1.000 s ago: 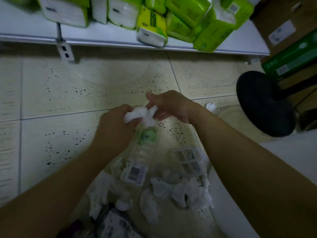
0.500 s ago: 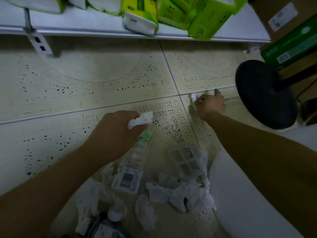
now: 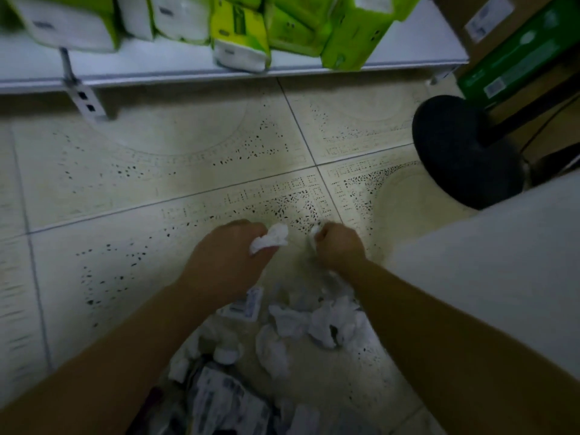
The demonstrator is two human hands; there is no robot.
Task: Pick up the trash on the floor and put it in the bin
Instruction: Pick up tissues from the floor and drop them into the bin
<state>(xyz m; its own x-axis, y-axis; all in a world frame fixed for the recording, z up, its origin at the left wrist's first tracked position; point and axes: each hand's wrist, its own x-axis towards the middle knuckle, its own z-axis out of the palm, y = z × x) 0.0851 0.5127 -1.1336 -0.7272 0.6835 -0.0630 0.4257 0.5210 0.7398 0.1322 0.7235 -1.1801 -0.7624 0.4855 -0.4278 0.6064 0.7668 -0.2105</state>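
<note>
A: Head view, middle of the frame: left hand (image 3: 230,259) is curled tight around a crumpled white tissue (image 3: 270,239), which pokes out past the knuckles. Right hand (image 3: 337,246) is just beside it, fisted too, pinching a smaller white scrap (image 3: 314,232) at its upper left edge.

B: And the other trash?

A: Loose pile of crumpled tissues (image 3: 317,321) on the tiled floor (image 3: 157,171), lower middle, right under both wrists. A barcode label (image 3: 248,304) lies near the left forearm. Bottom centre there's more paper in what could be a clear bag (image 3: 219,400), too blurry to tell.

B: Background?

A: White shelf (image 3: 157,62) along the top with green packs (image 3: 351,32), black round stool (image 3: 464,152) at right.
</note>
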